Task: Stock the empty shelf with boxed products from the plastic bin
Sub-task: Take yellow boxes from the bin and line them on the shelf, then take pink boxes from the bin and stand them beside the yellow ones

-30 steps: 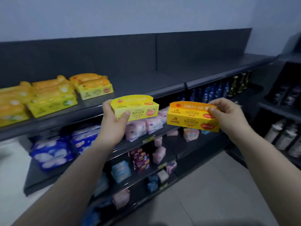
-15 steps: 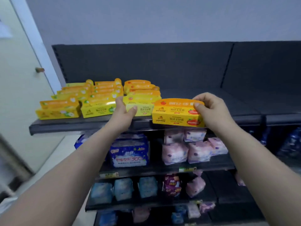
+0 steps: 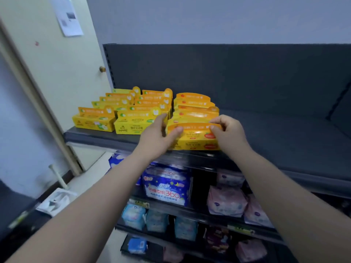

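The dark top shelf (image 3: 275,133) holds rows of yellow boxes (image 3: 133,122) at its left and a column of orange-topped boxes (image 3: 195,105) beside them. At the front of that column an orange-topped box (image 3: 193,130) sits over another like it (image 3: 195,146) at the shelf's edge. My left hand (image 3: 157,137) grips the upper box's left end, thumb on its front face. My right hand (image 3: 229,133) pinches its top right edge. Whether a second box sits behind it in my left hand is hidden. The plastic bin is out of view.
The top shelf's right part is bare dark surface. Lower shelves carry a blue pack (image 3: 167,186), pink packs (image 3: 226,204) and small blue packs (image 3: 133,215). A cream door (image 3: 57,73) stands left of the shelving, with a white object (image 3: 55,202) on the floor.
Both hands carried their boxes forward and down to the top shelf's front, ending close together at the orange column. My view swung left and nearer to the shelf.
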